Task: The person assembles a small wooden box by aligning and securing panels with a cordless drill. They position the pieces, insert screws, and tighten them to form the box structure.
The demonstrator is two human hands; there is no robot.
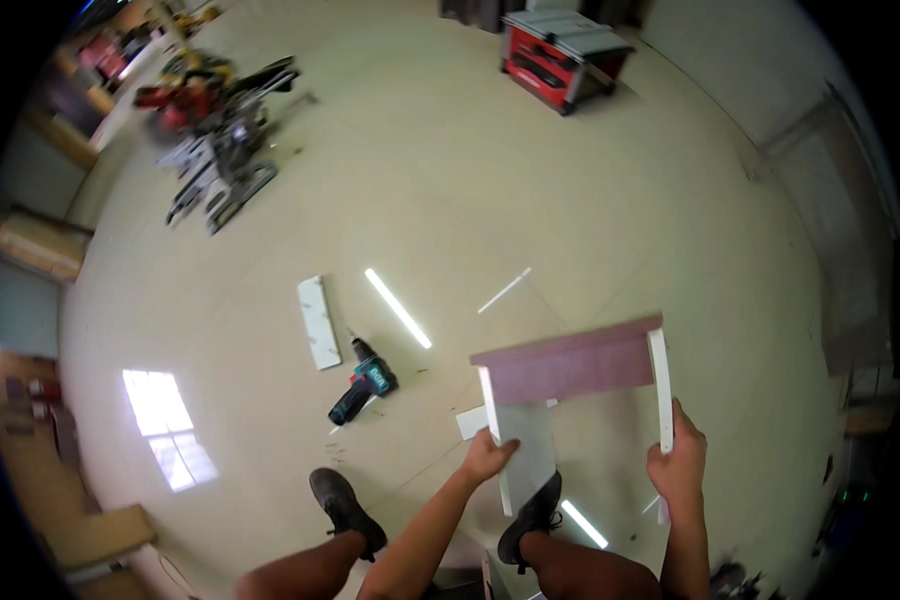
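A three-sided, drawer-like board frame (pixel 575 370) is held up off the floor in front of me. Its far side is a mauve board, and two white side boards run from it toward me. My left hand (pixel 488 456) grips the left side board, thumb on the inner face. Around the near end of the right side board, my right hand (pixel 680 462) is closed. The frame's near side has no board. Left of it, a dark teal cordless drill (pixel 368 380) lies on the floor beside a narrow white board (pixel 319 324).
Below the frame, a small white piece (pixel 471 423) lies on the floor, partly hidden. My shoes (pixel 346 510) stand either side of the near floor. A red table saw (pixel 545 65) stands far right; a mitre saw (pixel 220 150) sits far left. Wooden boxes (pixel 100 535) line the left.
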